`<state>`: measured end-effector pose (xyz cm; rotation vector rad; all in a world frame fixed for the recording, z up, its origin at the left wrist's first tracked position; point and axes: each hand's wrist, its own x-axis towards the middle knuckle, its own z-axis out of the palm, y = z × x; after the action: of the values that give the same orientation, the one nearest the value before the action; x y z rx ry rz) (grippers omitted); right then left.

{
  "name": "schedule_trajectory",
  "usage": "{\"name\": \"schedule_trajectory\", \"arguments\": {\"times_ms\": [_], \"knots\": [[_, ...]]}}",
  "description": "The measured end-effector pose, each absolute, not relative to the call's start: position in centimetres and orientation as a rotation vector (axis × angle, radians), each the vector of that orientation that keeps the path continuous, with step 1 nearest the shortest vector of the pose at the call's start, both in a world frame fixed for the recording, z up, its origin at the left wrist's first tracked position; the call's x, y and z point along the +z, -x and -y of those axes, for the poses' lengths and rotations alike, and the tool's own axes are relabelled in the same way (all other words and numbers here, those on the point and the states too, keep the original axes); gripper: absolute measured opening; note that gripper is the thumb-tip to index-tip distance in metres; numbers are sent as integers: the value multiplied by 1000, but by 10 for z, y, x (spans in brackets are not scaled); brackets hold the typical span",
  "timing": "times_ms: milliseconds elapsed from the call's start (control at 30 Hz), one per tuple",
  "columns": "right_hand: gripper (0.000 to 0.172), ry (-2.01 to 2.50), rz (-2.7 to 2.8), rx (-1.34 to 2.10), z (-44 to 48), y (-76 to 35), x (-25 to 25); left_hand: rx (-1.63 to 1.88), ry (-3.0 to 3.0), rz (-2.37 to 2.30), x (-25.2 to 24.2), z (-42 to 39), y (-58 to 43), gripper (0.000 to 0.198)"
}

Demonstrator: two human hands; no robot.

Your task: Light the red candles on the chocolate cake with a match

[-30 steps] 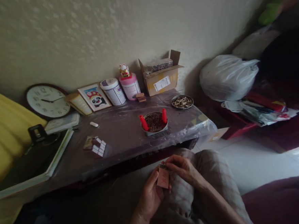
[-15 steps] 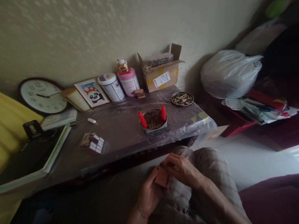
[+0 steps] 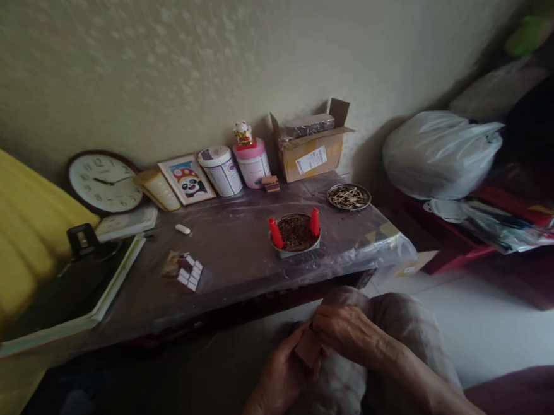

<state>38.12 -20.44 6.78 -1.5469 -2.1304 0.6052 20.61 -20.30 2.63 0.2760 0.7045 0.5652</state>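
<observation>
Over my lap, my left hand (image 3: pixel 286 368) is wrapped round a small brown box (image 3: pixel 308 348), which looks like a matchbox. My right hand (image 3: pixel 345 326) is closed at the box's far end, its fingertips bent down against it. What those fingers pinch is hidden. Just beyond the hands, on the table, stands a round tin (image 3: pixel 299 249) filled with dark, soil-like grains. Two red candle-like sticks rise from it, a left one (image 3: pixel 275 233) and a right one (image 3: pixel 315 222). A round dish of matchsticks (image 3: pixel 349 197) lies to the right.
A plastic-covered table (image 3: pixel 233 255) bears a white-tiled block (image 3: pixel 189 275), a white capsule-shaped piece (image 3: pixel 182 228) and small brown boxes (image 3: pixel 270 183). Along the wall stand a clock (image 3: pixel 107 181), a panda picture (image 3: pixel 188 181), two canisters and a carton (image 3: pixel 312 157). A white bag (image 3: pixel 441 152) sits at right.
The view has shifted, so everything appears lower and slightly to the right. My right fingers have moved in closer over the box's end, covering the dark bit seen there before.
</observation>
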Motion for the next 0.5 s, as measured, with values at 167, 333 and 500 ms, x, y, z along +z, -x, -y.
{"name": "schedule_trajectory", "arguments": {"times_ms": [167, 333, 500], "knots": [[20, 1517, 2455, 506, 193, -382, 78, 638, -268, -712, 35, 199, -208, 24], [13, 1561, 2405, 597, 181, -381, 88, 706, -399, -605, 40, 192, -209, 28], [3, 1587, 2183, 790, 167, -387, 97, 779, -519, -713, 49, 185, -205, 35]]}}
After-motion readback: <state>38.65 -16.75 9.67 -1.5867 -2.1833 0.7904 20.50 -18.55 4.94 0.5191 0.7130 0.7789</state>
